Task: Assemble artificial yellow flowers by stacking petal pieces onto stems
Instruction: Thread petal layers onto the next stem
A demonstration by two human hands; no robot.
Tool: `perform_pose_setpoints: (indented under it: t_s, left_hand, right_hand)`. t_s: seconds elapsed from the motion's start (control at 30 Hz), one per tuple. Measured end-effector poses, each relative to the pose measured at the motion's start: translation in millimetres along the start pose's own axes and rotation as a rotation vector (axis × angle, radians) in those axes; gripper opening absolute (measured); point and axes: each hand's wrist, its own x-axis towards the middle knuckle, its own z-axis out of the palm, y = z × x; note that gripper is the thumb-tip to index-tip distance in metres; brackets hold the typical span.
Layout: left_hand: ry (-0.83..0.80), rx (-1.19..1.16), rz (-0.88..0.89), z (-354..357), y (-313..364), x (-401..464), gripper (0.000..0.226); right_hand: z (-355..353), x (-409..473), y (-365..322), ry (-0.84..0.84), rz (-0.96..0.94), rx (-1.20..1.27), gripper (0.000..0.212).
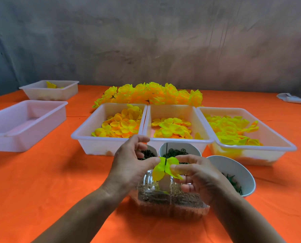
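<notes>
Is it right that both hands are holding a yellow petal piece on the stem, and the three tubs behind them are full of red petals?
Not quite. The head view shows both hands holding the petal piece on the stem, but the three tubs hold yellow petals, not red.

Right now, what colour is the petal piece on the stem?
Bright yellow-green, the petal piece pinched by both hands on the dark stem; the head view shows it.

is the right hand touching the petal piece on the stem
Touching. The head view shows the right hand pinching the right edge of the petal piece, which is threaded on the stem.
</notes>
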Motion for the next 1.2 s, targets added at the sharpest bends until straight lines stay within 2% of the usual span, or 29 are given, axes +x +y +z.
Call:
perform_pose_setpoints:
  t_s: [0.07,0.13,0.23,0.37,0.5,0.73,0.83,0.93,1.07,1.2]
  left_hand:
    - [0.017,0.073,0.168,2.1,3.4,-5.3,0.027]
    - [-0.011,0.123,0.261,6.3,2.9,-8.5,0.021]
    - [-0.018,0.148,0.272,10.5,0.2,-6.2,0.017]
    - [-0.044,0.105,0.268,11.5,-0.5,-0.7,0.018]
    - [-0.083,0.093,0.295,10.1,-3.3,3.1,0.028]
    - [-0.139,0.084,0.316,8.9,-9.9,9.9,0.027]
    - [-0.131,0.068,0.318,10.2,-10.7,10.9,0.021]
    - [-0.121,0.058,0.325,11.0,-13.4,11.6,0.02]
    - [-0.131,0.063,0.35,11.2,-14.1,11.4,0.015]
    - [-0.124,0.051,0.355,11.7,-14.4,10.5,0.016]
  right_hand:
    - [0.3,-0.5,0.6,0.026,-0.02,-0.011,0.025]
    - [0.2,-0.8,1.0,0.049,-0.044,-0.063,0.033]
    - [-2.3,-1.6,-1.2,0.066,-0.101,-0.185,0.036]
    - [-11.4,1.7,-10.1,0.088,-0.189,-0.292,0.023]
    - [-23.1,10.7,-21.6,0.142,-0.255,-0.291,0.011]
    - [-51.7,42.6,-33.5,0.281,-0.369,-0.323,0.009]
    - [-53.0,54.0,-27.8,0.202,-0.413,-0.51,0.014]
    - [-44.5,68.6,-20.0,0.136,-0.419,-0.761,0.01]
    - [-31.7,88.5,-13.3,0.149,-0.446,-0.986,0.016]
    - [-21.1,101.1,-4.2,0.168,-0.413,-1.222,0.013]
